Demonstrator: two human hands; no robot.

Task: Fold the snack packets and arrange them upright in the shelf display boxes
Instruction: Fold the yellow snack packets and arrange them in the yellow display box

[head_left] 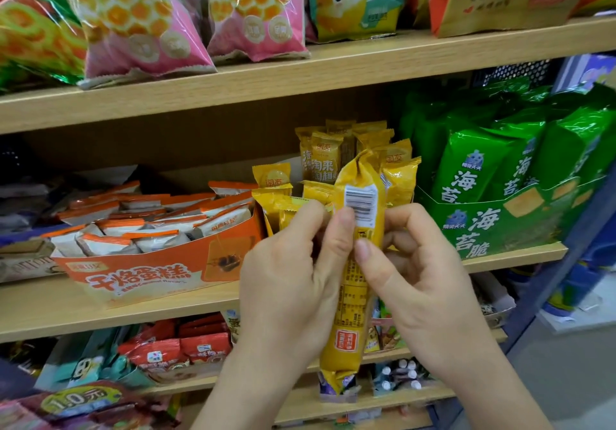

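Both hands are up before the shelf (200,299): my left hand (286,273) and right hand (423,273) grip 1 long yellow packet (350,296), fingers (405,219) curled behind it, thumbs pressing its back. Barcode and print face me. It stands nearly upright, crumpled top up, just before the boxed yellow packets (325,159).

Wooden shelf (66,306): orange display box (150,273) left, green display box (520,229) right.

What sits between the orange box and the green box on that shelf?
Upright yellow packets stand there, shown in the head view, partly hidden behind the held packet.
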